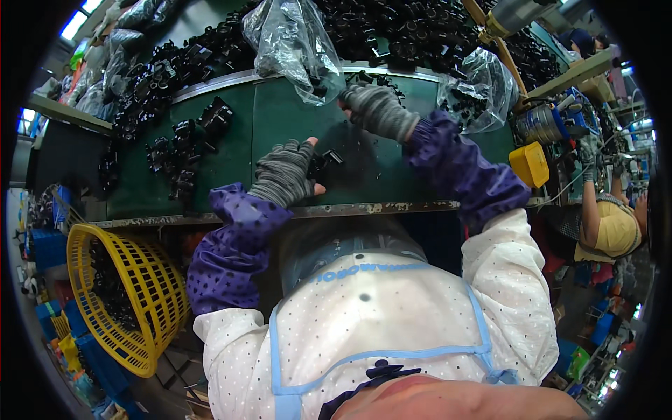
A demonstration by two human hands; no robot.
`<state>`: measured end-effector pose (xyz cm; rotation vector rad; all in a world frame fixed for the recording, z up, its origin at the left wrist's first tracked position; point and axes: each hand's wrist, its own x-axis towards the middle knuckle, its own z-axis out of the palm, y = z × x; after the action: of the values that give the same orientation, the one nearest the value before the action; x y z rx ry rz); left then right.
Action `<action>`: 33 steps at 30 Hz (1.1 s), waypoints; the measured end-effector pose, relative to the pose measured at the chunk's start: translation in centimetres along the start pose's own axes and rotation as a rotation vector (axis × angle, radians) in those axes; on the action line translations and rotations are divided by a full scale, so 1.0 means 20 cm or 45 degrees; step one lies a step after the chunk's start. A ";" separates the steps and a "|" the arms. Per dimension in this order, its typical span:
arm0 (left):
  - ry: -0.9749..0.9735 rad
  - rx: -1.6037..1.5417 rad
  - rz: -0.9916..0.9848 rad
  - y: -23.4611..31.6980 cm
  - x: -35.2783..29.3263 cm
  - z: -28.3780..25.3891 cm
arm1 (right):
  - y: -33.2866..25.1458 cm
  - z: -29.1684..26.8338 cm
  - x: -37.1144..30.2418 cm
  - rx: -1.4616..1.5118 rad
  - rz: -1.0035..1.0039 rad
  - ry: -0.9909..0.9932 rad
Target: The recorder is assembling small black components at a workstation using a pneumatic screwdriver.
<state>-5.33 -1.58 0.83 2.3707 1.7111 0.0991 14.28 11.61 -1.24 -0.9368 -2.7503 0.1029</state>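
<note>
My left hand (285,171), in a grey striped fingerless glove, rests low over the green work table (294,115). Its thumb and forefinger are apart. Just right of them lies a small black plastic part with a shiny metal piece (326,161). Farther off, my right hand (378,110), gloved alike, reaches toward a few small black parts (371,78) at the table's raised metal edge. Its fingers are curled and closed; what they hold, if anything, is hidden. A clear plastic bag (294,49) hangs over that edge, left of my right hand.
Black plastic parts (402,31) are heaped beyond the edge, and a cluster (183,150) lies left. Another clear bag (483,91) holds black parts at right, near a yellow container (530,165) and a wire spool (540,124). A yellow basket (157,294) stands lower left. A co-worker (609,227) sits right.
</note>
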 end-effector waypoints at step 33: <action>0.758 -0.393 0.183 0.21 0.16 0.14 | 0.27 -0.97 0.03 0.934 0.211 1.063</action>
<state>0.03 -0.21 -1.26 2.3543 1.5738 1.1031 21.73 16.14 17.04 -0.7431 -1.6635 0.5584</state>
